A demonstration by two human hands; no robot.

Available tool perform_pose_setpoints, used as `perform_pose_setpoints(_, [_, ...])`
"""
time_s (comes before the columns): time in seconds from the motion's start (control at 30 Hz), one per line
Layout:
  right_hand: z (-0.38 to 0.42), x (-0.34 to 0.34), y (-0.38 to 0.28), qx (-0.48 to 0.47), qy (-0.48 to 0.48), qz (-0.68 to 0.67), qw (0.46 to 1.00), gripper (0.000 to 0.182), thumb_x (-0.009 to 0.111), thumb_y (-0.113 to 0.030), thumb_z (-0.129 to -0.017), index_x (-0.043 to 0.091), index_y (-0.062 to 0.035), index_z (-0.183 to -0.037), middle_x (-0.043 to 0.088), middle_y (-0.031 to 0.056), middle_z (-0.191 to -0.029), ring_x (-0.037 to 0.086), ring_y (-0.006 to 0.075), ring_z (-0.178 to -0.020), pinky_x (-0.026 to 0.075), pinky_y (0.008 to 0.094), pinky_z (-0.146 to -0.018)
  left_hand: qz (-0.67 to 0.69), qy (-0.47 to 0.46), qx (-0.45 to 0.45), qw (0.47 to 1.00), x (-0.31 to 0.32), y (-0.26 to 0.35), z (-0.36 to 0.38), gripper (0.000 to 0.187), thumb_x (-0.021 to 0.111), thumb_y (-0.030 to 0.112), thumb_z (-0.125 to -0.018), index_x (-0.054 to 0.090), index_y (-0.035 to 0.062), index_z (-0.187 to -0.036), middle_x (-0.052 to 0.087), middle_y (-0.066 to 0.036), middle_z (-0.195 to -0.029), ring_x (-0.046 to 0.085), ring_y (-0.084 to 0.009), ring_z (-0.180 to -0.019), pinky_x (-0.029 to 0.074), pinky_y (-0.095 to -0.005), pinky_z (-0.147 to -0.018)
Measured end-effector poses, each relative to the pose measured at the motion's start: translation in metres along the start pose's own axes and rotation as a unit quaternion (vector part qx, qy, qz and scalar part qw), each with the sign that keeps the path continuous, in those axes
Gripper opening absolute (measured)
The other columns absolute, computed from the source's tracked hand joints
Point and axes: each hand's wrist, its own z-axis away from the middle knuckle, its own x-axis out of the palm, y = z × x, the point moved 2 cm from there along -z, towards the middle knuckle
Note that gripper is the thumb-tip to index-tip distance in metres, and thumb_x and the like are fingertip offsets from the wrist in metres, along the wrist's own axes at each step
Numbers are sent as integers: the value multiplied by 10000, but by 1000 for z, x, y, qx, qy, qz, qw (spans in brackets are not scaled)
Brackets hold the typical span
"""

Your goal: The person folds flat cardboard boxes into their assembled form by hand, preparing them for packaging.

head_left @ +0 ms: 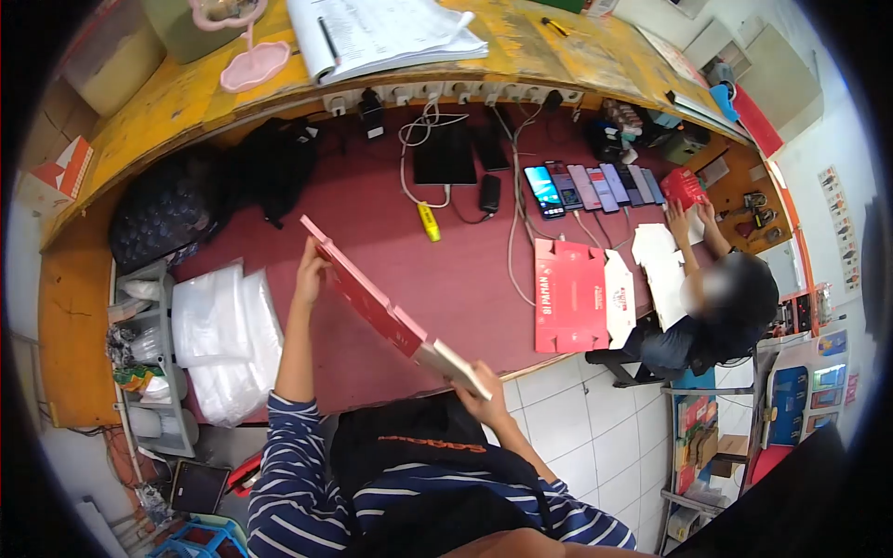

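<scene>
Between my two hands I hold a red and white cardboard box blank (367, 302), tilted above the table with some of its edges folded up. My left hand (311, 270) is closed on its upper left end. At the lower right, my right hand (484, 395) grips the white end flap. The underside and some fingers are hidden by the card. To the right lies a flat red printed box blank (569, 296) with a white flap, apart from my hands. Clear plastic bags (228, 325) lie on the table left of my left forearm.
Several phones (600, 188) lie in a row on the dark red tabletop (335, 367), with cables, a black tablet (444, 155) and a yellow highlighter (428, 221). Another person (739, 293) at the right handles a red box (685, 189). A paper stack (381, 42) rests on the upper shelf.
</scene>
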Motion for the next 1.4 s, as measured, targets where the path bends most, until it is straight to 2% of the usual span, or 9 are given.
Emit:
perform_pose_setpoints(0.2, [43,35,-4,19,-71,14,997,326,625,33,-680,488,-37,-968,523,146,-921,549,299,-833,447,314,-701,-129,9,27,991,33,12,28,407,422,201,-648,412,49,-1025,405,-56,-965,399,-165,-981,263,-284,-917])
perform_pose_setpoints(0.23, [43,35,-1,52,-123,0,991,474,619,61,-651,443,-66,-1072,506,147,-949,530,308,-895,441,324,-747,-133,-10,46,990,34,13,34,535,412,306,-740,337,32,-1193,407,-82,-1073,358,-188,-1081,224,-306,-964])
perform_pose_setpoints(0.37, [22,15,-12,187,-399,-40,897,718,602,89,-580,386,-147,-1223,491,125,-1089,510,275,-969,433,336,-820,-95,31,34,994,57,35,58,696,443,344,-709,168,43,-1273,230,-96,-1236,227,-216,-1184,165,-345,-999])
perform_pose_setpoints(0.47, [-20,12,-8,113,-473,-27,873,525,608,-2,-672,476,-119,-1166,539,128,-1047,511,241,-996,427,316,-828,-62,75,30,995,68,59,79,888,474,382,-679,-1,55,-1353,53,-110,-1399,96,-244,-1287,107,-384,-1034])
perform_pose_setpoints(0.6, [-98,46,-48,204,-293,-222,907,279,576,-83,-790,482,-13,-1043,533,55,-940,508,128,-898,411,255,-774,-39,57,-5,998,87,92,99,973,539,494,-684,-20,50,-1346,81,-127,-1377,125,-259,-1276,152,-394,-1020])
perform_pose_setpoints(0.7, [-130,74,-74,120,-257,-256,924,256,605,-86,-771,460,-24,-972,473,23,-866,472,99,-806,393,228,-721,-11,55,-3,998,88,95,103,893,598,303,-715,11,53,-1340,128,-129,-1353,156,-256,-1264,193,-394,-1009])
perform_pose_setpoints(0.77, [-138,86,-77,135,-264,-253,921,262,618,-95,-762,446,-37,-951,450,15,-856,453,90,-790,386,225,-707,15,56,-29,998,85,90,103,837,621,113,-713,59,62,-1331,176,-125,-1322,186,-249,-1251,231,-400,-997])
perform_pose_setpoints(1.0, [-144,91,-68,207,-246,-390,863,248,628,-53,-750,424,-58,-891,428,-7,-793,430,60,-727,378,199,-657,51,55,-63,995,84,80,99,854,677,144,-685,110,85,-1321,182,-110,-1322,235,-240,-1230,268,-422,-983])
perform_pose_setpoints(1.4, [-148,89,-68,181,-201,-389,880,194,536,1,-780,415,-29,-929,481,47,-875,483,97,-752,417,235,-666,59,66,-55,995,84,78,97,849,675,123,-651,139,81,-1308,218,-108,-1285,247,-237,-1219,287,-414,-978])
